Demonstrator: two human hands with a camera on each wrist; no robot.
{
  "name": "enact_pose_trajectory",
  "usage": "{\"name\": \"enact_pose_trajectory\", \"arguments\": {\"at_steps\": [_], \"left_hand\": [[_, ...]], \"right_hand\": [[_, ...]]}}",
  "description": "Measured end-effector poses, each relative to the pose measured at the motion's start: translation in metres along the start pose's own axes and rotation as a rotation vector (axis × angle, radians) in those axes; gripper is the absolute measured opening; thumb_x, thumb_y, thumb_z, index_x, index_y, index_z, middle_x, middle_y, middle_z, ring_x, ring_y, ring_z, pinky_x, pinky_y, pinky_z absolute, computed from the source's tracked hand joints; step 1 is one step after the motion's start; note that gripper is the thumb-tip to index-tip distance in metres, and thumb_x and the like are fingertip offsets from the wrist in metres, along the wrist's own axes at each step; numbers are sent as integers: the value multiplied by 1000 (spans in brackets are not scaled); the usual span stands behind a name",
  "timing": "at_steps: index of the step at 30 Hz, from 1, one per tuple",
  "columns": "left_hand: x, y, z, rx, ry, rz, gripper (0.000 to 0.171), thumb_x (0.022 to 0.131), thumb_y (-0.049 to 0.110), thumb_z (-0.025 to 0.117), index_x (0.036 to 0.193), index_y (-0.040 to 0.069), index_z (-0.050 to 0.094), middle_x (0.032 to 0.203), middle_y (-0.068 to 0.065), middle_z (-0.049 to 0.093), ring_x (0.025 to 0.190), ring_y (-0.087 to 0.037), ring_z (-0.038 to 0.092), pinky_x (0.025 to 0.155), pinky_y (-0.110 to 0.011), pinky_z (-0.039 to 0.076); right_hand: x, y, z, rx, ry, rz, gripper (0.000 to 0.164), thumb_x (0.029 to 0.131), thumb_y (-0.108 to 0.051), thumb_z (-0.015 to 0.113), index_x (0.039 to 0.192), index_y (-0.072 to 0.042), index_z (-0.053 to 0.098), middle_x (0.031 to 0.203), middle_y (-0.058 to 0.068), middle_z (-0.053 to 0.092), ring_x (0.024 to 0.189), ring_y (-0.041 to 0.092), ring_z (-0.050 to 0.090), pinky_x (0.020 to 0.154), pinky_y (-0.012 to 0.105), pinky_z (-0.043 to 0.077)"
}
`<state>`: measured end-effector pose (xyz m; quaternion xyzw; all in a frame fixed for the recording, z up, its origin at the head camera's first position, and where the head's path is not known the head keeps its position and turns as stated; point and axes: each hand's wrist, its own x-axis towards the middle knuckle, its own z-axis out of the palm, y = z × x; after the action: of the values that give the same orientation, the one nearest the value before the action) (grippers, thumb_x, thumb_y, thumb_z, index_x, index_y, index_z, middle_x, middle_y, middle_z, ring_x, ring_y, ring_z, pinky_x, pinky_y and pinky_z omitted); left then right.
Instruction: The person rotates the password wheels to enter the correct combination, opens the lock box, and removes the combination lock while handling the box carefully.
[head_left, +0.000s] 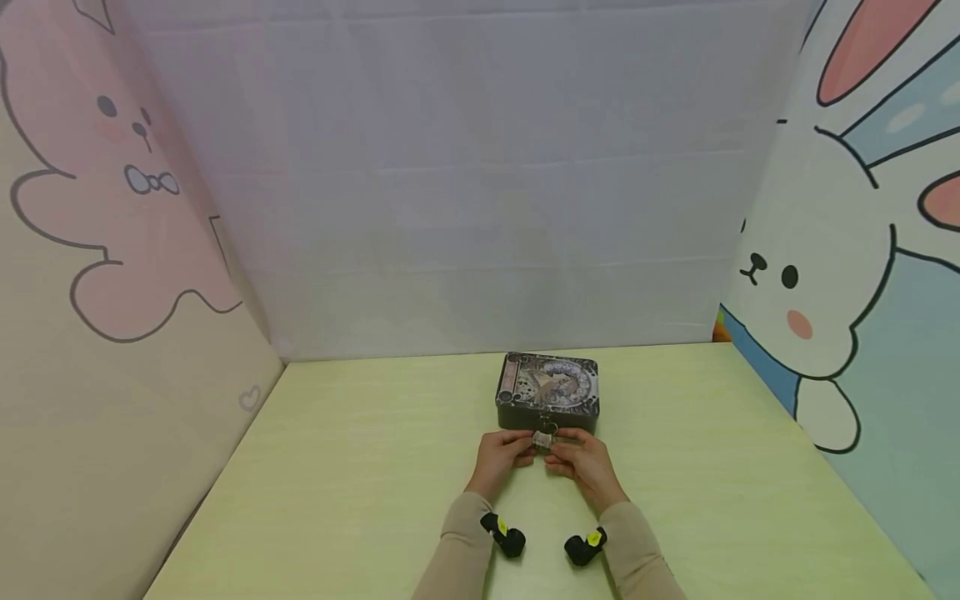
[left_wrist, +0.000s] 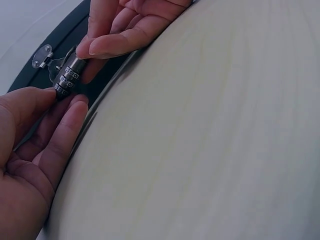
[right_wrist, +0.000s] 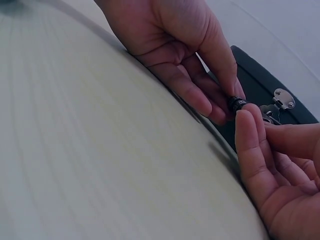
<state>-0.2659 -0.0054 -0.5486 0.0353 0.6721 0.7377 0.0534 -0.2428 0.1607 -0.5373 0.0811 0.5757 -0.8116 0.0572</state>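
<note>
A small metal combination padlock point(left_wrist: 68, 78) with rows of number dials hangs at the front latch point(right_wrist: 283, 99) of a dark tin box point(head_left: 551, 385). The box has an ornate printed lid, which is down. My left hand point(head_left: 498, 460) pinches one end of the padlock between thumb and fingers. From the other side, my right hand point(head_left: 587, 468) grips the opposite end, beside the shackle. In the left wrist view the dials show between the two hands. Fingers of my right hand hide most of the padlock in the right wrist view.
The box stands toward the back of a pale yellow-green table point(head_left: 360, 467). Behind it rises a white cloth backdrop point(head_left: 480, 192). Side panels with a pink cartoon animal and a white rabbit point(head_left: 817, 275) flank the table. Each sleeve carries a black wrist camera point(head_left: 512, 543).
</note>
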Motion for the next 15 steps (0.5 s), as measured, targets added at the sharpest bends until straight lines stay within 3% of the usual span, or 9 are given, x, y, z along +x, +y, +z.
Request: {"name": "enact_pose_trajectory", "arguments": {"at_steps": [15], "left_hand": [[-1, 2, -1, 6, -21, -15, 21, 93, -5, 64, 110, -17, 67, 100, -23, 71, 81, -20, 71, 71, -30, 62]], "right_hand": [[1, -1, 0, 52, -27, -3, 35, 93, 17, 50, 128, 16, 43, 87, 16, 70, 71, 20, 71, 68, 32, 62]]}}
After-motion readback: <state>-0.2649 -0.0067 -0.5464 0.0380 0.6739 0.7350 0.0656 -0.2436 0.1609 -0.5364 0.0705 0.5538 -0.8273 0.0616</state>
